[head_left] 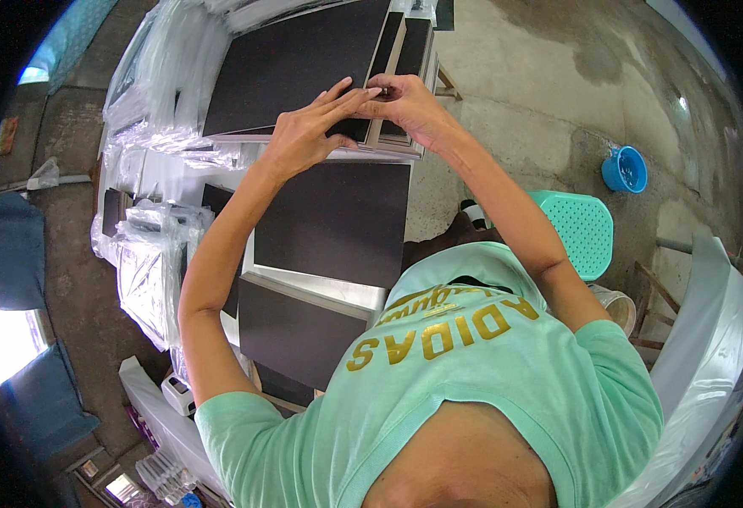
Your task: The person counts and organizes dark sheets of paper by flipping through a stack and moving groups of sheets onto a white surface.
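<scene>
My left hand [314, 127] rests at the near right corner of a large flat black panel [295, 63]. Its fingers are stretched out over the panel, and the thumb points toward the near edge. Beside it, my right hand [410, 108] is closed in a pinch at the panel's right edge, its fingertips meeting those of the left. A tiny dark thing shows between the right fingertips, too small to name. Under and right of the hands lies a stack of boards [401, 140] with pale edges. Closer to me are another black panel [333, 222] and a dark grey one [299, 317].
Clear plastic wrapping [172, 68] is heaped on the left, with more wrapped bundles [151, 271] nearer. To the right, a turquoise perforated stool [576, 233] and a blue bucket [625, 169] stand on the concrete floor [524, 102]. A white bucket [615, 306] is partly behind my right arm.
</scene>
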A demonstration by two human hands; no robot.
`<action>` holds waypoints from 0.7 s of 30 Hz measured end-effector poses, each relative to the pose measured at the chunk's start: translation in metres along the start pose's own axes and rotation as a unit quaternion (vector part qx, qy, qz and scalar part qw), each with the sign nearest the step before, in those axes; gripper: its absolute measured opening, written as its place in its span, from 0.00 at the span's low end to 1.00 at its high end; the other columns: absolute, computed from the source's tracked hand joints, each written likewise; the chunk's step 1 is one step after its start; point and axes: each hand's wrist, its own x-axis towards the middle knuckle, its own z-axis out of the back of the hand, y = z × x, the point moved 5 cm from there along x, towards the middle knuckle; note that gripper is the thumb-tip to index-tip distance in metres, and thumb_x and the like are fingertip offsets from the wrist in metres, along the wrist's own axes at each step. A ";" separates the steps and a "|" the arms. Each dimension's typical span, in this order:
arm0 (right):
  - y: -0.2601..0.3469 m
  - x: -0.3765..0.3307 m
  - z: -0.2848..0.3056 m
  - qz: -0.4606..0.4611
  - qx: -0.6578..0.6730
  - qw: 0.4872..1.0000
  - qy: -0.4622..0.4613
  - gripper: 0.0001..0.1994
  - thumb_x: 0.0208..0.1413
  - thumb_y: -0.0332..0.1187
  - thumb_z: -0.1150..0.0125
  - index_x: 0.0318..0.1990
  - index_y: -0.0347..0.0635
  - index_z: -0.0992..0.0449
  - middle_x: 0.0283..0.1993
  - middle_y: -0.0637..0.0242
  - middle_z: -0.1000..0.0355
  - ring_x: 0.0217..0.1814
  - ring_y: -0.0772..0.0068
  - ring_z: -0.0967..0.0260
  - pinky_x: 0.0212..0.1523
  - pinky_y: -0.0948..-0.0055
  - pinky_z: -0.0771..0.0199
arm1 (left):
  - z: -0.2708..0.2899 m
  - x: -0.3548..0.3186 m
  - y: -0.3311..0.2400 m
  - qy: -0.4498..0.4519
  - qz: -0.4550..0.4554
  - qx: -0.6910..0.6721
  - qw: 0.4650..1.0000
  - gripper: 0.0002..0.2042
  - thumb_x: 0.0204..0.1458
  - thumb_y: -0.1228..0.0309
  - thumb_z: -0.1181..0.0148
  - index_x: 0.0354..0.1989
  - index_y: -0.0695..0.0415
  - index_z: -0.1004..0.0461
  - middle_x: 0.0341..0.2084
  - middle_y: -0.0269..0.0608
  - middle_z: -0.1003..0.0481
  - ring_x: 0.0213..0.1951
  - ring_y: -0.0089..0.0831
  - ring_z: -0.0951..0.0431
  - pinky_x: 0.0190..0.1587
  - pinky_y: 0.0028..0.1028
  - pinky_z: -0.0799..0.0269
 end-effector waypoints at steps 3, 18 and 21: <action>0.002 -0.001 -0.001 -0.001 -0.019 1.000 -0.004 0.15 0.48 0.24 0.32 0.44 0.27 0.24 0.40 0.57 0.24 0.44 0.71 0.26 0.46 0.73 0.27 | -0.002 -0.002 0.003 -0.003 -0.006 0.011 1.000 0.40 0.38 0.67 0.30 0.65 0.35 0.38 0.61 0.26 0.33 0.63 0.32 0.35 0.49 0.34 0.22; 0.001 0.001 -0.001 -0.021 -0.061 0.998 0.000 0.13 0.51 0.22 0.36 0.44 0.29 0.26 0.41 0.60 0.27 0.43 0.73 0.29 0.42 0.75 0.27 | -0.003 -0.006 0.005 0.016 -0.070 0.074 0.995 0.36 0.46 0.61 0.35 0.67 0.33 0.42 0.63 0.22 0.36 0.64 0.35 0.37 0.50 0.35 0.22; -0.002 0.004 0.000 -0.008 -0.144 0.990 0.003 0.12 0.53 0.24 0.37 0.45 0.32 0.27 0.41 0.62 0.28 0.42 0.74 0.30 0.42 0.74 0.28 | -0.002 -0.006 0.000 0.029 -0.115 0.133 0.984 0.37 0.47 0.65 0.35 0.67 0.43 0.43 0.64 0.32 0.38 0.65 0.37 0.38 0.51 0.35 0.22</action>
